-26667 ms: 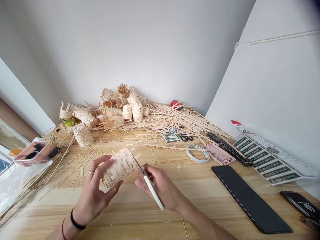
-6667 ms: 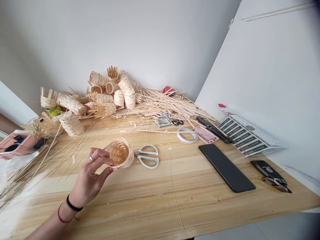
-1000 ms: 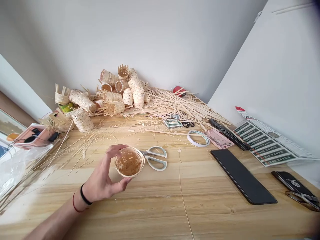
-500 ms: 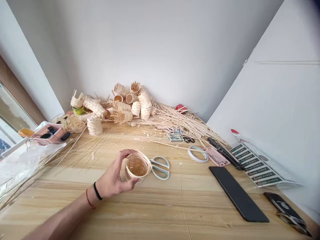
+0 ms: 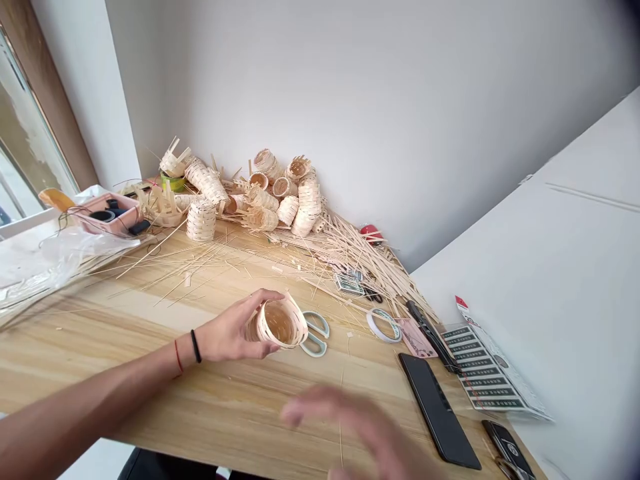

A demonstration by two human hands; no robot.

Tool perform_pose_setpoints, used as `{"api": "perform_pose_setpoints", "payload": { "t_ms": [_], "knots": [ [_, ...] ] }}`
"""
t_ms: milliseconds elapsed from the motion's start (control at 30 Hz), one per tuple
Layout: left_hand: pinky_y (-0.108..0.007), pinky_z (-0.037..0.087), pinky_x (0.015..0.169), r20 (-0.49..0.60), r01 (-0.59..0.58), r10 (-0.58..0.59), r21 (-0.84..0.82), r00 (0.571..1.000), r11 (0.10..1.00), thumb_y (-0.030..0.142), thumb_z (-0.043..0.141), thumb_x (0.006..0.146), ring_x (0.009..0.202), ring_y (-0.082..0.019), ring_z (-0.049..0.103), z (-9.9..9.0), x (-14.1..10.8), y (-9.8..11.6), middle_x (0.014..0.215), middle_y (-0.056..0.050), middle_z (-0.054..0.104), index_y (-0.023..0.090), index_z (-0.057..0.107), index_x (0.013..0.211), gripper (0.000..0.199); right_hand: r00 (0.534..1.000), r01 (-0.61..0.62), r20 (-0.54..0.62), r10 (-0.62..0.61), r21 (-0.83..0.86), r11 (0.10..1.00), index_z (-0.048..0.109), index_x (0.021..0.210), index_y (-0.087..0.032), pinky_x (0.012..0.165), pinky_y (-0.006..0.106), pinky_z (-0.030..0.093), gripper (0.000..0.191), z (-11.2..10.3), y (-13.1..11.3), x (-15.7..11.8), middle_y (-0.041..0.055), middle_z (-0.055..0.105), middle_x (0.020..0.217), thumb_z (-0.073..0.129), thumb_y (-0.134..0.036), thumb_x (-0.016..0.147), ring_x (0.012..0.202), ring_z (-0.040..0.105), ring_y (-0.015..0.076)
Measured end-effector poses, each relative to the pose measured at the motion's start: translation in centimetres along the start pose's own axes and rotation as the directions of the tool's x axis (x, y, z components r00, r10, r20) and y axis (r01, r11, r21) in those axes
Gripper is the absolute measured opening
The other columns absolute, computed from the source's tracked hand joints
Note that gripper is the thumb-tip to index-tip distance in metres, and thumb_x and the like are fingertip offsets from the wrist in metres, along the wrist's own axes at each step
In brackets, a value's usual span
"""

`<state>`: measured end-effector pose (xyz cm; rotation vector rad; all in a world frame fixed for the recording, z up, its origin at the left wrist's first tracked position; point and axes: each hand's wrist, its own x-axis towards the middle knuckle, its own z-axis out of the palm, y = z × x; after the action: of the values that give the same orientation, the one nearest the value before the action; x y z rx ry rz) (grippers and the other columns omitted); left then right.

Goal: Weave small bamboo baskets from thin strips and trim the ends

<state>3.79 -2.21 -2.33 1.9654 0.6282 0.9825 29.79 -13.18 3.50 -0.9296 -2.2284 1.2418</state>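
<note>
My left hand (image 5: 240, 331) is wrapped round a small woven bamboo basket (image 5: 299, 325), thumb on the near side and fingers over the far side. The basket is tilted, its round mouth facing right and towards me. Just beyond it lie scissors with pale handles (image 5: 326, 327); their blades are hidden behind the basket. My right hand (image 5: 355, 427) is in the lower middle, above the table, smeared by motion. Its fingers reach forward with a gap below them, and nothing shows in them. A thin bamboo strip (image 5: 341, 380) runs along the table beside it.
Several woven baskets (image 5: 306, 207) are heaped at the back, with loose bamboo strips (image 5: 370, 257) to their right. A tape roll (image 5: 384, 325), a black phone-like slab (image 5: 440, 413) and packaged blades (image 5: 483, 370) lie at right. A pink bin (image 5: 120, 223) stands at left.
My right hand has come into view from below. The basket in my left hand has tipped to the right. The view has turned, showing the table's near edge.
</note>
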Motion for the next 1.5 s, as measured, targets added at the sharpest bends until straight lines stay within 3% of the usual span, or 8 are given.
{"api": "perform_pose_setpoints", "payload": {
  "t_ms": [67, 133, 267, 400, 933, 1100, 1333, 1500],
  "knots": [
    [-0.054, 0.047, 0.11, 0.022, 0.0, 0.0, 0.0, 1.0, 1.0, 0.031, 0.077, 0.083, 0.127, -0.034, 0.06, 0.2, 0.0, -0.1, 0.139, -0.017, 0.06, 0.019, 0.042, 0.141, 0.069, 0.963, -0.056, -0.264, 0.053, -0.003, 0.998, 0.062, 0.14, -0.033, 0.115, 0.051, 0.047, 0.038, -3.0, 0.6, 1.2, 0.0098, 0.067, 0.138, 0.056, -0.046, 0.105, 0.132, 0.061, 0.0309],
    [-0.053, 0.048, 0.109, 0.044, -0.005, 0.005, 0.004, 0.999, 1.0, 0.031, 0.078, 0.083, 0.127, -0.033, 0.061, 0.4, -0.1, -0.1, 0.139, -0.017, 0.06, 0.02, 0.041, 0.142, 0.071, 0.932, -0.046, -0.36, 0.047, 0.012, 0.999, 0.057, 0.144, -0.032, 0.117, 0.051, 0.045, 0.041, -4.8, 1.8, 3.2, 0.0102, 0.057, 0.151, 0.056, -0.045, 0.105, 0.138, 0.056, 0.0296],
    [-0.053, 0.049, 0.109, 0.067, -0.011, 0.01, 0.01, 0.998, 1.0, 0.036, 0.078, 0.085, 0.128, -0.034, 0.061, 0.5, -0.1, -0.3, 0.143, -0.018, 0.058, 0.021, 0.037, 0.147, 0.076, 0.988, -0.038, -0.149, 0.047, 0.06, 0.997, 0.041, 0.158, -0.033, 0.123, 0.054, 0.037, 0.068, -5.3, 5.3, 7.0, 0.0112, 0.036, 0.165, 0.067, -0.05, 0.098, 0.153, 0.037, 0.0307],
    [-0.053, 0.047, 0.111, 0.078, 0.032, -0.03, -0.019, 0.996, 0.999, 0.037, 0.076, 0.089, 0.132, -0.034, 0.059, 0.3, -0.1, -0.1, 0.144, -0.017, 0.059, 0.022, 0.038, 0.148, 0.071, 0.998, -0.068, 0.026, 0.063, 0.37, 0.926, 0.032, 0.162, -0.032, 0.122, 0.055, 0.035, 0.088, -4.8, 8.4, 7.5, 0.0141, 0.036, 0.166, 0.073, -0.063, 0.09, 0.152, 0.039, 0.0332],
    [-0.048, 0.045, 0.114, 0.097, 0.308, -0.295, -0.192, 0.951, 0.932, 0.036, 0.071, 0.095, 0.131, -0.03, 0.057, 0.1, -0.4, 0.6, 0.148, -0.011, 0.057, 0.025, 0.044, 0.146, 0.059, 0.968, -0.032, -0.188, 0.169, 0.573, 0.819, 0.047, 0.149, -0.031, 0.116, 0.041, 0.044, 0.083, -1.7, 8.3, 7.6, 0.0099, 0.055, 0.152, 0.09, -0.045, 0.08, 0.138, 0.055, 0.0282],
    [-0.048, 0.05, 0.11, 0.094, 0.26, -0.245, -0.219, 0.965, 0.94, 0.03, 0.085, 0.082, 0.129, -0.031, 0.061, 0.5, -0.4, 0.8, 0.147, -0.013, 0.056, 0.027, 0.035, 0.149, 0.084, 0.952, -0.004, -0.266, 0.151, 0.483, 0.876, 0.049, 0.148, -0.031, 0.118, 0.044, 0.044, 0.084, -0.5, 7.5, 7.7, 0.0107, 0.057, 0.151, 0.093, -0.039, 0.077, 0.14, 0.055, 0.0303],
    [-0.041, 0.059, 0.096, 0.012, 0.147, -0.147, -0.01, 0.989, 0.989, 0.025, 0.083, 0.079, 0.116, -0.03, 0.069, 0.2, -0.6, 1.4, 0.136, -0.011, 0.063, 0.03, 0.034, 0.146, 0.083, 0.964, 0.064, -0.265, 0.033, 0.35, 0.935, 0.042, 0.157, -0.033, 0.123, 0.05, 0.038, 0.084, -0.6, 7.4, 6.8, 0.012, 0.044, 0.16, 0.084, -0.045, 0.085, 0.149, 0.044, 0.035],
    [-0.046, 0.054, 0.106, 0.027, 0.003, -0.008, 0.186, 1.0, 0.983, 0.024, 0.082, 0.08, 0.127, -0.034, 0.063, -0.2, -0.8, 1.2, 0.144, -0.011, 0.058, 0.034, 0.03, 0.152, 0.09, 0.964, 0.111, -0.265, 0.01, 0.436, 0.893, 0.053, 0.15, -0.033, 0.121, 0.05, 0.04, 0.06, -1.4, 7.1, 6.6, 0.0107, 0.048, 0.155, 0.068, -0.053, 0.095, 0.145, 0.046, 0.0342]
  ]
}}
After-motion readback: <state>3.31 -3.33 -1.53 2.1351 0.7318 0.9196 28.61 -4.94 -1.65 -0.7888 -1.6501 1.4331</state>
